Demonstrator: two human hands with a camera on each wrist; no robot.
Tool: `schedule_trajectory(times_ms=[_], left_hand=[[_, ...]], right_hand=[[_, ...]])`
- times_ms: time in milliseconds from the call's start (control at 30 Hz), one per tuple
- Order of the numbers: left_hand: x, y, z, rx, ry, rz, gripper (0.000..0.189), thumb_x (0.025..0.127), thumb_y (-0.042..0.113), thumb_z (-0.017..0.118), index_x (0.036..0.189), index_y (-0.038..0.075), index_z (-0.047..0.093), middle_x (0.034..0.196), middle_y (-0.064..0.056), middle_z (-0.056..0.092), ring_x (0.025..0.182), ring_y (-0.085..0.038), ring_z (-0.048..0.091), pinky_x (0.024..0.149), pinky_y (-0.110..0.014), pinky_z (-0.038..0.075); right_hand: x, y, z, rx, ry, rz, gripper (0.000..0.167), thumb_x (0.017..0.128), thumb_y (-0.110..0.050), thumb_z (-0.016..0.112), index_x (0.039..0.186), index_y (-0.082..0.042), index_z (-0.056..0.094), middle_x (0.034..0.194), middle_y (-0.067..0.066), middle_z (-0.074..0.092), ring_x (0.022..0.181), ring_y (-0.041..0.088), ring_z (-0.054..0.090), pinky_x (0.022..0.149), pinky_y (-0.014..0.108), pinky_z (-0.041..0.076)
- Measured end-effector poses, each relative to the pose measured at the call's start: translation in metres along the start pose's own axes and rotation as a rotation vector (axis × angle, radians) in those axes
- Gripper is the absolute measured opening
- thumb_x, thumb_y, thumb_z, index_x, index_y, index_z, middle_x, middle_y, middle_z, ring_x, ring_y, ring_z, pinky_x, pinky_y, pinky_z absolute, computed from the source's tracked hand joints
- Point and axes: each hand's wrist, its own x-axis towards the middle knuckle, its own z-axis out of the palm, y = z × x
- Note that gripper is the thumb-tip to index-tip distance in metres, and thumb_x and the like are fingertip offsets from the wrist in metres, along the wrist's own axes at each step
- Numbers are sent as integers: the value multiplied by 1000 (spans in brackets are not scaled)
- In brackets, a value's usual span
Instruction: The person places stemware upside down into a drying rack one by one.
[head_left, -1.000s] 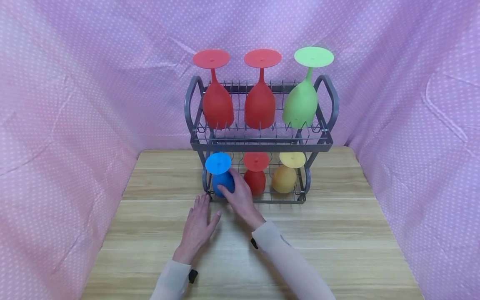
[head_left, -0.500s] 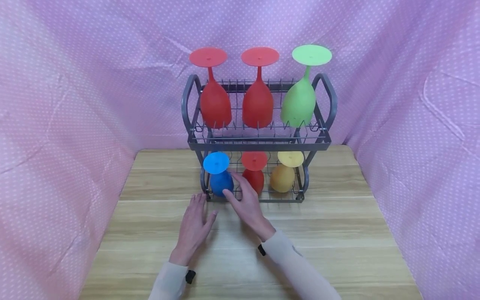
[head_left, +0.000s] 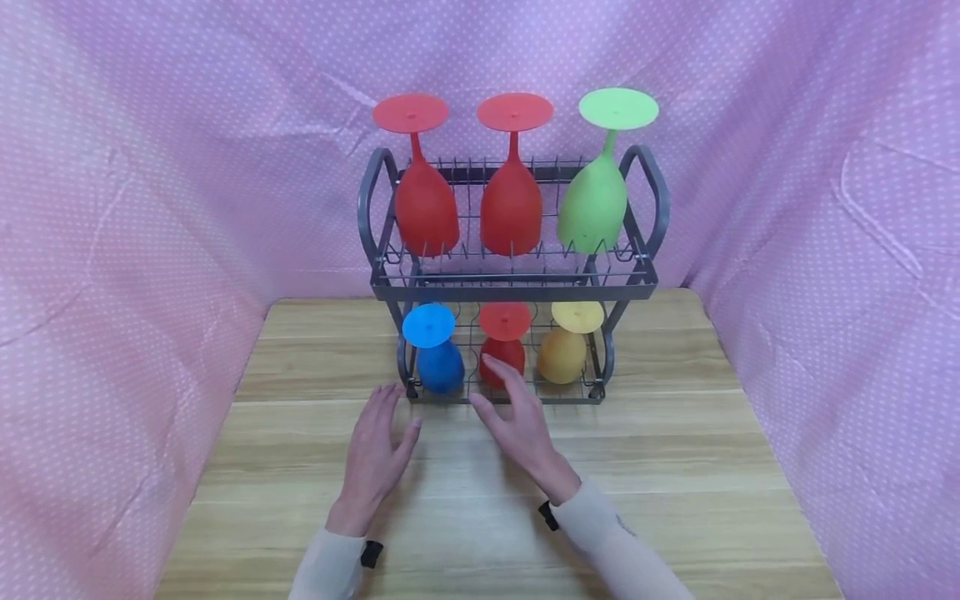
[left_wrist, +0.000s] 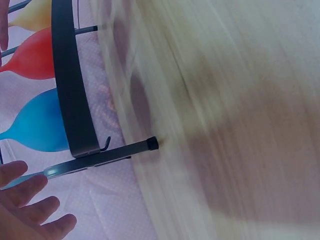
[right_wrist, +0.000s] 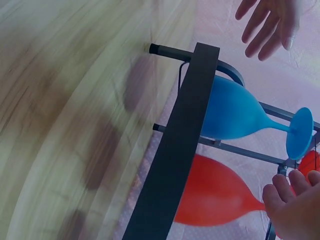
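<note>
My right hand [head_left: 523, 429] is held with relaxed, spread fingers before the lower tier, its index finger overlapping the red wine glass [head_left: 504, 322] in the head view. To its left, an upside-down blue wine glass [head_left: 440, 368] stands in the lower tier with nothing touching it. My left hand [head_left: 372, 457] holds nothing, fingers extended just outside the rack's lower left corner. The right wrist view shows the fingers [right_wrist: 283, 188] near the red glass's stem, behind the blue glass [right_wrist: 235, 111]. A yellow wine glass [head_left: 562, 357] is inverted at the lower right.
The dark two-tier wire rack [head_left: 513, 292] stands toward the back of the wooden table [head_left: 675, 467]. Its upper tier bears a red glass [head_left: 426, 208], another red glass [head_left: 512, 208] and a green glass [head_left: 594, 206], all upside down. Pink dotted cloth [head_left: 150, 208] hangs around.
My right hand has let go of the blue glass and drawn away to the right and toward me. The left hand has drawn slightly back from the rack's corner.
</note>
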Motion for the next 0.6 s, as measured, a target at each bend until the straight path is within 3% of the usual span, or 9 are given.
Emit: schedule_trajectory(times_ms=[200, 400, 600], left_hand=[[1, 2, -7, 11, 54, 31, 63, 97, 28, 71, 148, -1, 50, 154, -22, 48, 146, -43, 39, 116, -62, 34], [1, 1, -14, 23, 68, 41, 63, 98, 30, 69, 149, -1, 49, 156, -21, 46, 146, -43, 38, 116, -62, 33], [3, 0, -19, 28, 87, 58, 64, 99, 32, 67, 149, -3, 48, 156, -22, 46, 147, -43, 37, 117, -62, 32]], right_hand=[[-8, 1, -16, -18, 36, -54, 59, 99, -30, 69, 151, -9, 51, 156, 1, 51, 144, 24, 47, 111, 57, 44], [-13, 6, -31, -49, 76, -109, 58, 99, -31, 68, 149, -5, 52, 155, 6, 52, 143, 27, 48, 112, 55, 44], [-15, 13, -44, -80, 128, -196, 57, 99, -30, 66, 147, -1, 53, 154, 12, 53, 141, 30, 49, 118, 40, 39]])
